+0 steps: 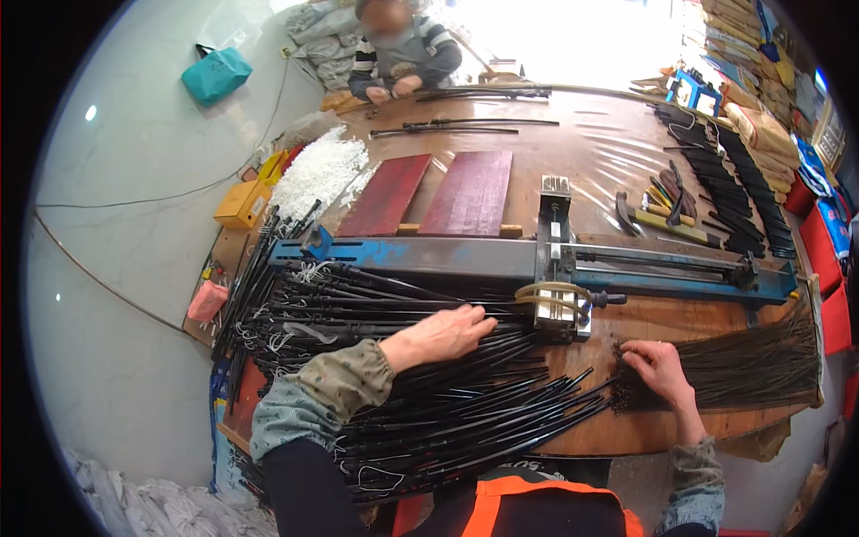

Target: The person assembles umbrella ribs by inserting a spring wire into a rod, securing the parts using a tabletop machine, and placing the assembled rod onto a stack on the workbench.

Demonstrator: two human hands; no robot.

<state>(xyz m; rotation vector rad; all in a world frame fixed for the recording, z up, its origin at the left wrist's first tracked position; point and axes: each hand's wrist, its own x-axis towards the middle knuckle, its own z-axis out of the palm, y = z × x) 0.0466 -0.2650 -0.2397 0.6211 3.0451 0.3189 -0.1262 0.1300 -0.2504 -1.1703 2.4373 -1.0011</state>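
Note:
My left hand (pixel 440 336) lies palm down over a pile of long black rods (pixel 483 412), its fingers closed around one of them beside the metal clamp head (pixel 557 313). Its fingertips are partly hidden. White strings are tied at the rods' left ends. My right hand (pixel 659 369) is curled at the left ends of a bundle of thin dark wires (pixel 752 362), thumb and fingers pinched on the wire tips. Between and beyond the hands, the clamp head is fixed to a long blue metal rail device (pixel 412 254) that spans the table.
Two dark red boards (pixel 470 192) lie beyond the rail, near a heap of small white pieces (pixel 322 170). A hammer (pixel 667 224) and hand tools lie right of them. More black rods (pixel 716 170) line the right side. Another person (pixel 407 58) works at the far edge.

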